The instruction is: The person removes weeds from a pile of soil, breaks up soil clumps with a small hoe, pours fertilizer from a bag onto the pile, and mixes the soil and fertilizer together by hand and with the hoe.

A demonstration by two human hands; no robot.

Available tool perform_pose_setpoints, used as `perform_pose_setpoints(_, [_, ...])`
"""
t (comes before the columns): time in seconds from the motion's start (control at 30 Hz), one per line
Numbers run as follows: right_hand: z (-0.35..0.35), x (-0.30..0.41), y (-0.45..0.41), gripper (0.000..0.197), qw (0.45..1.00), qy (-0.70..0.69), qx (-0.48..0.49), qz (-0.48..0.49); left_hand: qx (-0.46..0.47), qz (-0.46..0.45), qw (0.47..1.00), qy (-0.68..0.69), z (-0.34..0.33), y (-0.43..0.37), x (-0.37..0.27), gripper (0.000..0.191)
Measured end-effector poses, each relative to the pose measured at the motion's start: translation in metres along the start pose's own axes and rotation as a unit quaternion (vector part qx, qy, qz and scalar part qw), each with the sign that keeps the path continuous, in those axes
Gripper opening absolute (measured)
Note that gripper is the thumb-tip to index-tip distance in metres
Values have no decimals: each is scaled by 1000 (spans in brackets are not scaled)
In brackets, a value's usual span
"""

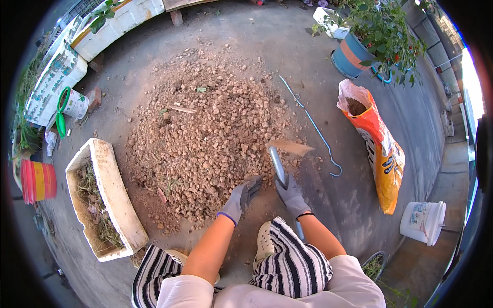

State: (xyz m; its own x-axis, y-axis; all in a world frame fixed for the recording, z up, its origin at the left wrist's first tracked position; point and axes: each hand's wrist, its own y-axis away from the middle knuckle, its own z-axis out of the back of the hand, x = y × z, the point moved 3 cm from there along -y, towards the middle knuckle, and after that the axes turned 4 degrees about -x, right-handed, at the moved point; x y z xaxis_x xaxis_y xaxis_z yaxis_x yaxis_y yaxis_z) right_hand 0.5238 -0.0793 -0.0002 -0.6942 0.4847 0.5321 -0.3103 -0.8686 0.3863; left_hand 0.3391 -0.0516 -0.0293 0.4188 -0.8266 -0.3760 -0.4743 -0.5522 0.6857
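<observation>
A broad heap of dry, crumbly soil clods [215,127] lies on the ground before me. My right hand [291,197], in a grey work glove, grips the metal handle of a small hand hoe [277,163]. The hoe's dusty blade rests at the heap's right edge, and the handle's end shows below my wrist. At the near edge of the heap is my left hand [242,197], also gloved, with its fingers stretched out and nothing visible in it. A flat piece of wood [183,109] and a few leaves lie on the clods.
To the left stands a white foam box [121,200] holding dry plant matter. A blue metal rod with hooked end [314,125] lies right of the heap. Farther right are an orange bag of soil [379,134], a white bucket [418,221] and a potted plant [348,56]. A red bucket [38,181] stands far left.
</observation>
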Motion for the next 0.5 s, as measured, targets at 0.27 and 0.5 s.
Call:
perform_pose_setpoints(0.27, [12,16,-2,50,1000,-11,-6,-11,-4,8,999,45,13,6,8,47])
perform_pose_setpoints(0.5, [11,22,-48,49,997,60,-43,-22,19,-29,999,28,14,0,8,46])
